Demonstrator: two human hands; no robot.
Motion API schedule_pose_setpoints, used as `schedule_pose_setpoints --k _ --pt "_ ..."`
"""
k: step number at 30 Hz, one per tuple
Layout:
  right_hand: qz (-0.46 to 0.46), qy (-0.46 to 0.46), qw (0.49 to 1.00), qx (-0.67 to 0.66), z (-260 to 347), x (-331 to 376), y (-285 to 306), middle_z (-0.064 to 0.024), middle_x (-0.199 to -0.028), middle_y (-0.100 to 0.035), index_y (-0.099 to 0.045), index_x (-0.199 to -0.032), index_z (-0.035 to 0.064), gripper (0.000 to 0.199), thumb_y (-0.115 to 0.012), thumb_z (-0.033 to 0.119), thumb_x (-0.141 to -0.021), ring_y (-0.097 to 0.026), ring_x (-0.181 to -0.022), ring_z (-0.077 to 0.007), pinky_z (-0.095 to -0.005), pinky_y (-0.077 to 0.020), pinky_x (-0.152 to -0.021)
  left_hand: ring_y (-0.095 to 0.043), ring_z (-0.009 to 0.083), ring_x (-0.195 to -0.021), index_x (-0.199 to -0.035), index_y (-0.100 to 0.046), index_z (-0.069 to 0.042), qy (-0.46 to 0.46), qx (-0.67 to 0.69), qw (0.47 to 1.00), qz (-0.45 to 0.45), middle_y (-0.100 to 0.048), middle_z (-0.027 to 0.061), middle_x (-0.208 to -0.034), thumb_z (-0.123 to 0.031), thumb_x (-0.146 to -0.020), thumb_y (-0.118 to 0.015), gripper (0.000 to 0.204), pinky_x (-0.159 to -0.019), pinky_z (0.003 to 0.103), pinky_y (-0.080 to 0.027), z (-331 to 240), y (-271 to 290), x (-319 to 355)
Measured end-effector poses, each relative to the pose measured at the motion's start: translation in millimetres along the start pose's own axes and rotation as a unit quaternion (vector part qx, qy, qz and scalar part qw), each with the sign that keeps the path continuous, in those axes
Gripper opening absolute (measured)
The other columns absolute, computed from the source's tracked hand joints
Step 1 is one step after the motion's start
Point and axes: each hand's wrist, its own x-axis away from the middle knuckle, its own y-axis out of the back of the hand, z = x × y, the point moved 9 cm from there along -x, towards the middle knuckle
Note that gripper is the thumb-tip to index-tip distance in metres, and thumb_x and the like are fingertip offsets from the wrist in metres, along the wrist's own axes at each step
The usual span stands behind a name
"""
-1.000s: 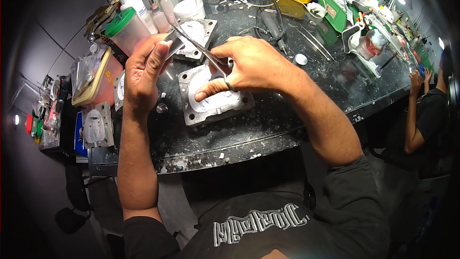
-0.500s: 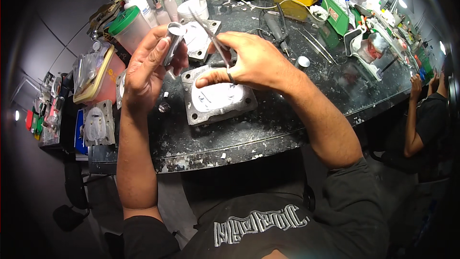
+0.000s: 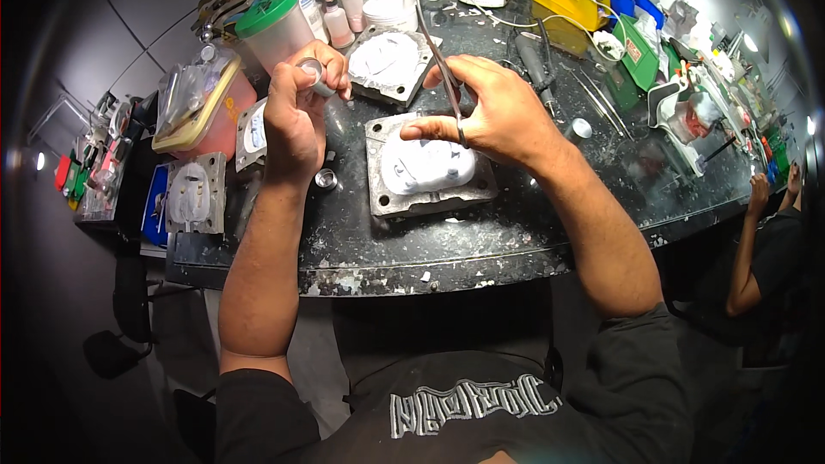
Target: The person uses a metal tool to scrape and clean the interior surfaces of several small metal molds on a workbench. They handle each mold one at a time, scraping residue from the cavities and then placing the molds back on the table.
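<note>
My left hand is closed around a small silvery metal cylinder, its round end turned up toward me. In my right hand, a long slim metal tool is held upright between thumb and fingers; its exact kind is unclear. Below that hand sits a square metal flask with corner holes, filled with white plaster with hollows in its surface. Some of the plaster is hidden by my right thumb. A small round metal cap lies on the bench beside my left wrist.
Another plaster-filled flask stands behind, and a further one at the left edge. A green-lidded jar, bottles and a pink tub crowd the left. A handpiece and thin metal instruments lie right. Another person sits far right.
The view has shifted, so the bench appears farther right. My left hand has turned and its fingers have curled closer round the cylinder, which is now tipped more end-on. My right hand still grips the tool.
</note>
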Motion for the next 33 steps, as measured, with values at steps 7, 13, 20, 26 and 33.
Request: schedule_pose_setpoints --k 7,13,20,26,33 --pt "0.014 -0.003 1.0 -0.014 4.2 -0.2 -2.8 -0.0133 -0.09 -0.065 -0.068 -0.097 0.002 0.086 -0.077 0.081 -0.064 -0.066 -0.09 -0.0302 -0.0406 -0.0543 -0.08 -0.039 0.0119 -0.07 -0.073 -0.046 -0.008 -0.009 0.003 1.0 -0.003 -0.045 0.0022 -0.075 -0.028 -0.095 -0.043 0.031 -0.067 0.028 -0.035 -6.6 5.6 0.7" --pt "0.02 -0.004 1.0 -0.008 4.5 -0.1 -2.8 -0.0136 -0.091 -0.066 -0.069 -0.1 0.0019 0.088 -0.077 0.082 -0.065 -0.066 -0.092 -0.0302 -0.0405 -0.0544 -0.082 -0.039 0.0109 -0.066 -0.071 -0.046 -0.009 0.027 0.019 0.999 -0.021 -0.043 0.001 -0.069 -0.028 -0.095 -0.043 0.031 -0.063 0.027 -0.033 -0.1 2.1 0.0" --pt "0.011 0.02 1.0 -0.002 1.7 0.5 -7.5 -0.014 -0.093 -0.067 -0.069 -0.101 0.0023 0.087 -0.076 0.082 -0.066 -0.066 -0.095 -0.031 -0.0409 -0.0541 -0.085 -0.038 0.0097 -0.061 -0.071 -0.047 -0.011 0.098 -0.004 0.995 -0.013 -0.043 -0.0003 -0.065 -0.034 -0.097 -0.042 0.035 -0.059 0.027 -0.032 12.9 6.9 -0.3" --pt "0.032 0.008 0.999 0.002 1.1 0.2 -7.2 -0.014 -0.094 -0.067 -0.07 -0.098 0.0028 0.086 -0.075 0.082 -0.066 -0.065 -0.096 -0.031 -0.0417 -0.0539 -0.087 -0.041 0.007 -0.051 -0.096 -0.049 -0.01 0.167 0.065 0.984 0.016 -0.05 0.0009 -0.065 -0.04 -0.099 -0.037 0.032 -0.036 0.02 -0.024 28.4 11.7 0.7" --pt "0.067 0.01 0.997 0.033 2.0 1.3 -12.2 -0.0139 -0.1 -0.069 -0.07 -0.105 0.0019 0.09 -0.074 0.083 -0.067 -0.064 -0.105 -0.0313 -0.042 -0.0526 -0.093 -0.05 0.0074 -0.067 -0.114 -0.045 -0.008 0.133 0.009 0.991 -0.034 -0.058 0.0065 -0.09 -0.031 -0.102 -0.037 0.027 -0.045 0.019 -0.032 9.1 -4.0 7.3"
